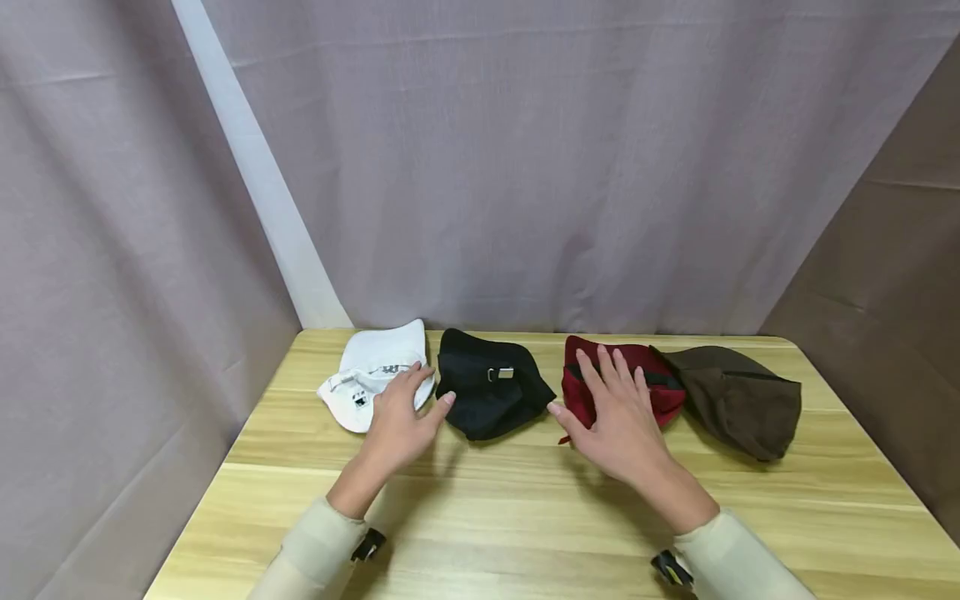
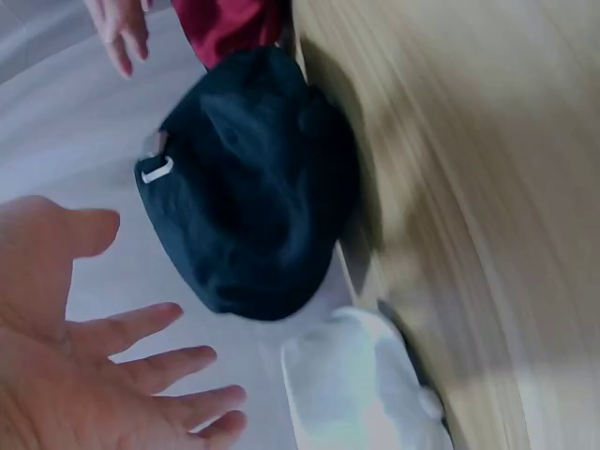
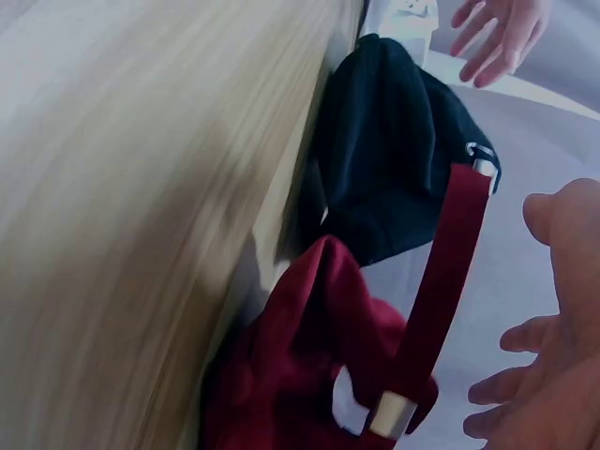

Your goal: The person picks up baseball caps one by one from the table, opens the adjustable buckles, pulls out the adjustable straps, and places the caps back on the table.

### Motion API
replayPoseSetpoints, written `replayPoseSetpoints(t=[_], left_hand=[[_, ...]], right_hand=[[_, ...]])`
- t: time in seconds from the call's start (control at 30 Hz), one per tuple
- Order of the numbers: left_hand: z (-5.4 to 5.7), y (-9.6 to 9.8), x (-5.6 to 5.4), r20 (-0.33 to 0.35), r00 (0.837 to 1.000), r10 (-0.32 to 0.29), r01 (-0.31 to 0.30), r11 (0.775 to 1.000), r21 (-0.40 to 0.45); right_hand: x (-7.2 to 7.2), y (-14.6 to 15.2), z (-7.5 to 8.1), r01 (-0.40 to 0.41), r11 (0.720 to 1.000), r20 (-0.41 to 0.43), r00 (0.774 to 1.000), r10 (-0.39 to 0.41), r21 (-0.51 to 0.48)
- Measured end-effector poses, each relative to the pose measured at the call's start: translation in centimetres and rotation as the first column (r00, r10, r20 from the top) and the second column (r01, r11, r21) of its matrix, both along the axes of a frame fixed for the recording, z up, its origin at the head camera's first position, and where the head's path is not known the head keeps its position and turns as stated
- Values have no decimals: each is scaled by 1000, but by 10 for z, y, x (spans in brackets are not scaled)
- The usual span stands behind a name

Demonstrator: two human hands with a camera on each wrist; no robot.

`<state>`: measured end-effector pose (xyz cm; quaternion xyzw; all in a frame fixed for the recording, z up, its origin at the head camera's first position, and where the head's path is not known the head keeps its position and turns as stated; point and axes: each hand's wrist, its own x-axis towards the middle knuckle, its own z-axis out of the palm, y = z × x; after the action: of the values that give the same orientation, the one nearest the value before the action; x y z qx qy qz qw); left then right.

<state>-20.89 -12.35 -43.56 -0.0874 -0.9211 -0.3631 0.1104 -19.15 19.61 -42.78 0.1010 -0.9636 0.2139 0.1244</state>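
Four caps, or several in a row, lie along the table's far side. My left hand (image 1: 397, 427) hovers with spread fingers by the white cap (image 1: 384, 346) and the left edge of the black cap (image 1: 480, 412). A metal buckle (image 1: 506, 373) shows on the black cap. Over the dark red cap (image 1: 667, 406) is my right hand (image 1: 621, 429), fingers spread, covering part of it. In the right wrist view the red cap's strap (image 3: 450, 267) stands out from it. The wrist views show both palms apart from the caps, holding nothing.
At the right end lies a brown cap (image 1: 753, 408), its brim touching the red cap. The wooden table (image 1: 495, 533) ends at a grey curtain (image 1: 525, 167) behind. A brown curtain (image 1: 885, 275) hangs on the right.
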Motion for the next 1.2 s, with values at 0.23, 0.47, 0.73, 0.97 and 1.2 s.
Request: replayPoseSetpoints(t=[0.23, 0.47, 0.73, 0.97, 1.2], left_hand=[[-2, -22, -13, -37, 992, 120, -119, 992, 32], [-11, -64, -30, -13, 976, 218, -218, 976, -26], [-17, -111, -44, 185, 946, 267, -230, 953, -200], [-22, -129, -55, 296, 930, 218, -153, 962, -226], [-27, -136, -62, 271, 931, 246, -191, 958, -213]], right_hand=[[1, -9, 1, 0, 999, -11, 1000, 0, -51], [5, -9, -3, -29, 996, -87, 996, 23, -79], [8, -10, -4, -51, 992, -117, 992, 37, -116], [12, -6, -4, -64, 988, -158, 987, 41, -144], [16, -3, -3, -67, 988, -183, 982, 41, -139]])
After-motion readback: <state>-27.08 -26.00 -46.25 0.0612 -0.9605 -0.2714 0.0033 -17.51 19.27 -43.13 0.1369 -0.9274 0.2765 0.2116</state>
